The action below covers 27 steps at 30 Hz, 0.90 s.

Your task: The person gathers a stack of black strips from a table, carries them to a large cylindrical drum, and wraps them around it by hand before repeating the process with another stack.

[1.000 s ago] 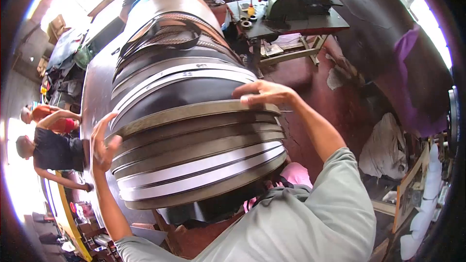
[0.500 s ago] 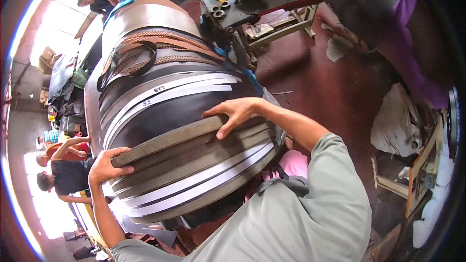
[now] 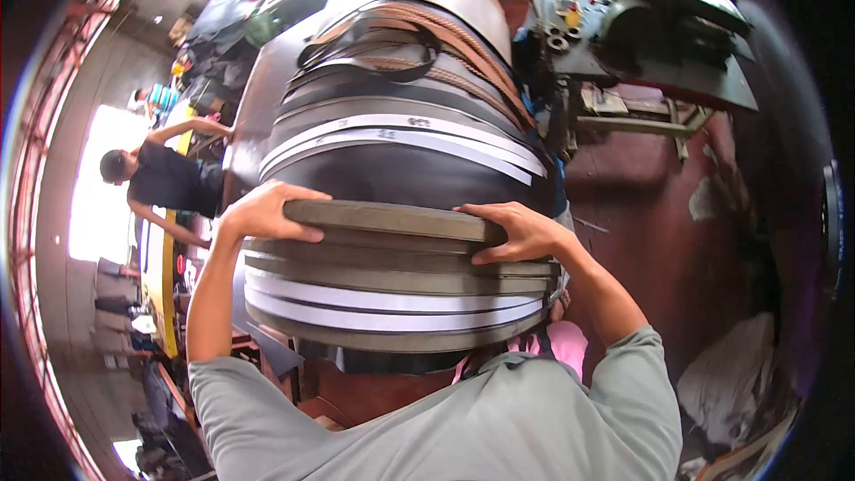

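A long stack of dark grey strips (image 3: 396, 221) lies across the table, held at both ends. My left hand (image 3: 272, 212) grips its left end, thumb in front and fingers over the top. Around the right end, my right hand (image 3: 517, 232) is closed in the same way. Nearer my body lie more grey strips (image 3: 401, 278) and two white strips (image 3: 392, 303). Beyond the held stack, black sheet material (image 3: 401, 174) and white strips with handwritten marks (image 3: 454, 144) curve across the table. Farther back are brown braided strips (image 3: 476, 62) and a black looped strap (image 3: 427, 44).
At the right stands a machine table (image 3: 659, 62) with rolls and a small yellow bottle. A person in a dark shirt (image 3: 174, 180) is at the left, beside a yellow table (image 3: 158, 285). Whitish cloth (image 3: 730, 374) lies at the lower right.
The camera view has turned, so the table appears more upright and farther right. The held stack now looks level instead of slanted, and my right hand sits nearer its right end.
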Motion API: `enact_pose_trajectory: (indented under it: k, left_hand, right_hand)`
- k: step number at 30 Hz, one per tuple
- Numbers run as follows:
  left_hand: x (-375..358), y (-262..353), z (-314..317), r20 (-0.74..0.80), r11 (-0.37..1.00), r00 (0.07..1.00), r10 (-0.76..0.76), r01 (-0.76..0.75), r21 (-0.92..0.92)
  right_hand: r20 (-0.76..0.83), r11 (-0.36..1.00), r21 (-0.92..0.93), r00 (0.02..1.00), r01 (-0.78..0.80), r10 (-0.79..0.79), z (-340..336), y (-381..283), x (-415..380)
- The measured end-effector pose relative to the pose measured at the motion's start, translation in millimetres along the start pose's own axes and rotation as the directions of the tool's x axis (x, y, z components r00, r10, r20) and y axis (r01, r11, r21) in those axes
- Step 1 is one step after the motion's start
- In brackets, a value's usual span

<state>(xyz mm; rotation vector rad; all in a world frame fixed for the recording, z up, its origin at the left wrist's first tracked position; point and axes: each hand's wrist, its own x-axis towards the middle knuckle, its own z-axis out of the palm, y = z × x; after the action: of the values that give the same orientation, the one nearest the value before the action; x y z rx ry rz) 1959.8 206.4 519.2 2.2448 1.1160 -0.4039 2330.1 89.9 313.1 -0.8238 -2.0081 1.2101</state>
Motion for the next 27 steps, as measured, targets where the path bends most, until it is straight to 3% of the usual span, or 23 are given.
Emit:
enact_pose_trajectory:
  k: [4, 6, 7, 8, 9, 10, 11, 12, 13, 16, 18, 20, 21, 22, 24, 26, 27]
  left_hand:
    - [4, -1, -4, 0.075, 0.999, 0.997, -0.023, 0.026, -0.037]
    - [0, 5, -6, 0.092, 0.996, 0.992, -0.081, 0.079, 0.029]
    - [-2, 5, -5, 0.086, 0.999, 0.995, -0.044, 0.042, 0.027]
    - [-5, 3, -3, 0.083, 1.0, 0.996, -0.011, 0.009, 0.025]
    - [-10, 3, 8, -0.167, 0.962, 0.961, 0.22, -0.186, 0.198]
    - [-15, 3, 7, -0.19, 0.964, 0.958, 0.214, -0.176, 0.197]
    - [-15, 2, 5, -0.143, 0.982, 0.984, 0.108, -0.083, 0.172]
    - [-19, 11, 4, -0.086, 0.99, 0.996, -0.001, 0.013, 0.142]
    - [-18, 6, 8, -0.093, 0.997, 0.996, -0.007, 0.015, 0.08]
    - [-13, 5, 4, -0.035, 0.999, 0.999, -0.039, 0.038, -0.02]
    - [-10, 2, 3, -0.019, 0.996, 0.996, -0.082, 0.081, -0.022]
    - [-10, 2, 6, 0.01, 0.996, 0.996, -0.093, 0.093, 0.002]
    - [-15, -1, 16, -0.168, 0.967, 0.983, -0.078, 0.116, 0.226]
    - [-30, 8, 21, -0.219, 0.969, 0.969, -0.116, 0.159, 0.189]
    - [-74, 48, 30, -0.576, 0.815, 0.811, -0.1, 0.399, 0.42]
    - [-129, 76, 51, -0.854, 0.91, 0.521, -0.015, 0.36, 0.203]
    - [-156, 87, 73, -0.941, 0.958, 0.333, -0.061, 0.285, 0.039]
  right_hand:
    - [0.063, 0.998, 0.015, 0.996, -0.059, 0.058, -5, -4, 5]
    - [0.064, 0.993, 0.025, 0.991, -0.117, 0.115, -6, -11, 5]
    - [0.046, 0.993, 0.006, 0.992, -0.121, 0.121, -4, -10, 4]
    - [-0.033, 1.0, -0.03, 0.999, -0.004, 0.003, 1, -9, 4]
    - [-0.062, 0.995, -0.095, 0.997, 0.035, -0.041, 1, -11, 4]
    - [-0.089, 0.985, -0.158, 0.992, 0.076, -0.091, 0, -13, 4]
    - [-0.07, 0.982, -0.167, 0.992, 0.091, -0.104, -1, -15, 5]
    - [-0.034, 0.992, -0.129, 0.999, -0.009, 0.005, 0, -24, 4]
    - [0.007, 0.989, -0.101, 0.994, -0.108, 0.11, -2, -30, 4]
    - [-0.006, 0.978, -0.206, 1.0, -0.005, 0.004, -3, -26, 5]
    - [0.011, 0.971, -0.227, 0.997, -0.076, 0.08, -5, -22, 5]
    - [-0.008, 0.978, -0.207, 0.999, 0.032, -0.035, -4, -10, 5]
    - [0.021, 0.983, -0.183, 1.0, -0.011, 0.015, -4, -11, 6]
    - [0.067, 0.986, -0.142, 0.993, -0.088, 0.098, -7, -31, 5]
    - [-0.029, 0.997, -0.078, 1.0, 0.005, -0.007, -7, -14, -6]
    - [-0.173, 0.965, 0.259, 0.982, -0.023, 0.07, -16, 32, -27]
    - [-0.256, 0.913, 0.406, 0.954, -0.043, 0.159, -19, 40, -44]
